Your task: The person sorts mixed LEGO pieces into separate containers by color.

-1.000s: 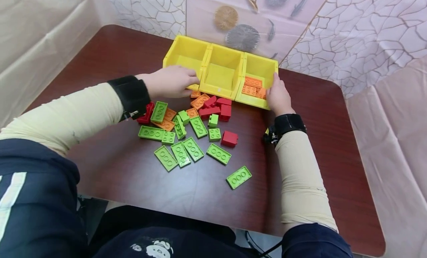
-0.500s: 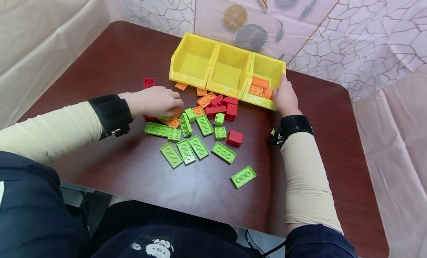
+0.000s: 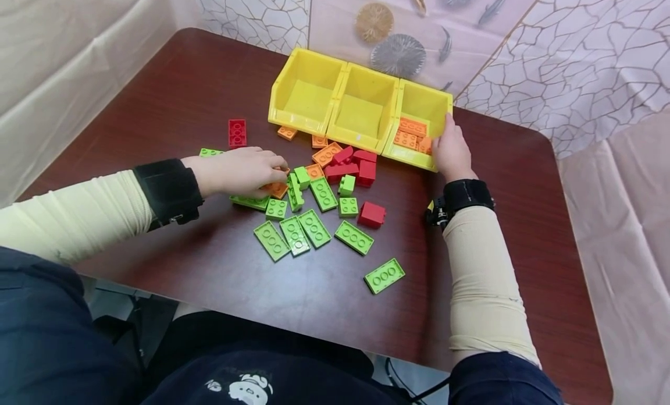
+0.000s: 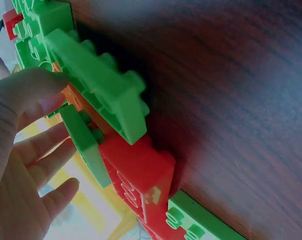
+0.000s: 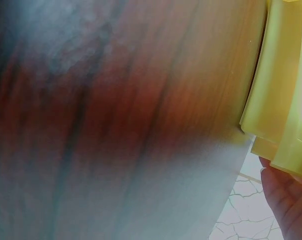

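Note:
In the head view my left hand [image 3: 238,169] reaches down into the pile of loose bricks, with thumb and fingers at an orange brick [image 3: 277,189]. In the left wrist view the thumb and index finger pinch the end of the orange brick [image 4: 82,102], the other fingers spread. A tilted green brick [image 4: 98,82] and a red brick [image 4: 136,167] lie right beside it. My right hand [image 3: 453,149] grips the right wall of the yellow three-compartment bin [image 3: 361,138]. The right wrist view shows its fingers [image 5: 278,195] at the yellow edge.
Several orange bricks [image 3: 410,132] lie in the bin's right compartment. Green bricks [image 3: 354,237] are spread over the front of the brown table [image 3: 502,230], and red bricks [image 3: 342,171] are clustered before the bin. A red brick [image 3: 237,133] lies beyond my left hand.
My left hand has come back from the bin's front edge, leftward and nearer, to the orange bricks in the pile. The right hand keeps its hold on the bin. The head view has shifted slightly.

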Motion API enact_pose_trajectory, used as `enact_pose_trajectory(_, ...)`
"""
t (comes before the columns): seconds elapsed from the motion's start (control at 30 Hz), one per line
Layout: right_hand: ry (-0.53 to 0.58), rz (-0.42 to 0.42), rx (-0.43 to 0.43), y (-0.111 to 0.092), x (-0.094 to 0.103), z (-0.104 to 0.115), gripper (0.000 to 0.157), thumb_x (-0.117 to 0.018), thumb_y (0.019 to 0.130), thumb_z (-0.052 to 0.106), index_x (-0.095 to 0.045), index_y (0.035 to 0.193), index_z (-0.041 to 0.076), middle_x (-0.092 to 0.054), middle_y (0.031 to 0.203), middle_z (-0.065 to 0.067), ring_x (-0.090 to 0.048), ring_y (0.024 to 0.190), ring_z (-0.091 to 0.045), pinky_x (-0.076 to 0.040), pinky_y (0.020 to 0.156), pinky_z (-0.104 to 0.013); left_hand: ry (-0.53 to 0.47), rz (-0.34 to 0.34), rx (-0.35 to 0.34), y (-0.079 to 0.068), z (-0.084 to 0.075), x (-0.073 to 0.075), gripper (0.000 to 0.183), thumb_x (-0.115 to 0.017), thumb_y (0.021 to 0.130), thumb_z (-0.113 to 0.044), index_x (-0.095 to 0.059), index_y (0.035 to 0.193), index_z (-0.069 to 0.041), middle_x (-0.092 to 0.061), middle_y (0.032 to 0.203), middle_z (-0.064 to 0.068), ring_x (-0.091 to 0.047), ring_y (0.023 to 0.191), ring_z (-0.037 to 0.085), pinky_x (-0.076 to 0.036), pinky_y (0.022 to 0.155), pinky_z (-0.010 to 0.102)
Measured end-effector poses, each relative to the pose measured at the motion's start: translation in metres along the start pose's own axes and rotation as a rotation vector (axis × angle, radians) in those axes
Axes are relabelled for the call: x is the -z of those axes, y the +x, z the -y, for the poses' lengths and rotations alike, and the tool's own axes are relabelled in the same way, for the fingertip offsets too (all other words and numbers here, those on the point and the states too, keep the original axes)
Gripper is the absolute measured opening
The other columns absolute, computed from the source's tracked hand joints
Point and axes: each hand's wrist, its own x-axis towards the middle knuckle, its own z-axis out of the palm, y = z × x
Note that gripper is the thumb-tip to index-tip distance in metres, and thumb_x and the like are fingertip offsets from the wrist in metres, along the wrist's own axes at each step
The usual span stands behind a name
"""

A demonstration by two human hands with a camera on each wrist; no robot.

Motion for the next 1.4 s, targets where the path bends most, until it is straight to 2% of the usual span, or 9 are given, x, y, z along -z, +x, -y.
enact_pose_trajectory(0.13,0.002,-0.002,-0.002,0.0,0.0,-0.001,0.061,-0.029,0.098,0.015,0.001,0.151,0.012,-0.028,0.143,-0.023,-0.041,0.12,-0.038,-0.034,0.096,-0.051,0.001,0.012,0.043,0.004,0.0,0.0,0.037,-0.069,0.081,-0.019,-0.062,0.116,-0.007,-0.055,0.12,0.014,-0.049,0.11,0.03,-0.04,0.091,0.046)
enact_pose_trajectory(0.33,0.006,-0.003,-0.008,0.0,0.0,-0.001,0.061,-0.029,0.098,0.015,0.002,0.151,0.013,-0.027,0.145,-0.022,-0.04,0.121,-0.038,-0.033,0.097,-0.051,0.011,-0.036,0.056,0.011,-0.001,-0.003,0.035,-0.065,0.084,-0.022,-0.062,0.113,-0.003,-0.055,0.115,0.015,-0.051,0.105,0.03,-0.04,0.091,0.046)
enact_pose_trajectory(0.53,0.012,-0.013,-0.006,0.0,-0.002,-0.001,0.061,-0.029,0.098,0.014,0.0,0.151,0.013,-0.029,0.143,-0.022,-0.042,0.119,-0.038,-0.034,0.096,-0.052,-0.016,-0.001,0.11,0.015,-0.001,-0.001,0.035,-0.067,0.084,-0.024,-0.063,0.113,-0.004,-0.054,0.116,0.015,-0.052,0.105,0.031,-0.04,0.09,0.047)
enact_pose_trajectory(0.67,0.01,-0.021,-0.009,0.001,-0.001,-0.002,0.061,-0.03,0.098,0.014,0.0,0.151,0.013,-0.03,0.143,-0.022,-0.042,0.119,-0.038,-0.034,0.096,-0.052,-0.011,0.009,0.153,0.017,-0.003,-0.001,0.038,-0.065,0.085,-0.031,-0.064,0.113,-0.005,-0.055,0.114,0.014,-0.052,0.104,0.031,-0.039,0.09,0.048)
enact_pose_trajectory(0.8,0.01,-0.02,-0.007,0.003,-0.002,-0.002,0.061,-0.03,0.098,0.014,0.0,0.151,0.014,-0.03,0.143,-0.022,-0.042,0.119,-0.038,-0.034,0.096,-0.051,0.032,-0.019,0.182,0.019,-0.004,-0.006,0.043,-0.064,0.083,-0.037,-0.064,0.111,-0.004,-0.056,0.107,0.013,-0.053,0.098,0.03,-0.04,0.086,0.048)
enact_pose_trajectory(1.0,0.011,-0.016,-0.014,0.004,-0.002,-0.003,0.061,-0.029,0.098,0.015,0.0,0.151,0.013,-0.029,0.144,-0.022,-0.041,0.121,-0.037,-0.033,0.097,-0.051,0.055,-0.042,0.217,0.022,-0.005,-0.009,0.041,-0.066,0.081,-0.033,-0.064,0.109,-0.004,-0.055,0.099,0.012,-0.053,0.09,0.029,-0.041,0.081,0.047)
enact_pose_trajectory(1.1,0.018,-0.008,-0.019,0.004,-0.001,-0.003,0.061,-0.028,0.098,0.015,0.001,0.151,0.015,-0.027,0.145,-0.02,-0.041,0.121,-0.036,-0.034,0.097,-0.05,0.031,-0.068,0.223,0.022,-0.005,-0.005,0.037,-0.066,0.082,-0.032,-0.064,0.106,-0.004,-0.055,0.099,0.012,-0.053,0.089,0.029,-0.042,0.079,0.046)
enact_pose_trajectory(1.23,0.025,-0.004,-0.023,0.005,-0.002,-0.003,0.06,-0.028,0.098,0.017,0.002,0.151,0.016,-0.026,0.147,-0.019,-0.041,0.122,-0.035,-0.034,0.098,-0.049,-0.022,-0.14,0.215,0.02,-0.002,0.003,0.034,-0.066,0.083,-0.031,-0.065,0.104,-0.005,-0.055,0.1,0.01,-0.053,0.085,0.026,-0.045,0.076,0.04)
enact_pose_trajectory(1.4,0.012,-0.018,-0.007,0.006,-0.004,-0.003,0.061,-0.03,0.097,0.014,-0.001,0.151,0.014,-0.029,0.144,-0.021,-0.042,0.12,-0.037,-0.034,0.096,-0.05,-0.068,-0.202,0.196,0.021,-0.004,0.017,0.036,-0.065,0.084,-0.033,-0.063,0.108,-0.006,-0.057,0.099,0.009,-0.054,0.084,0.025,-0.047,0.074,0.039)
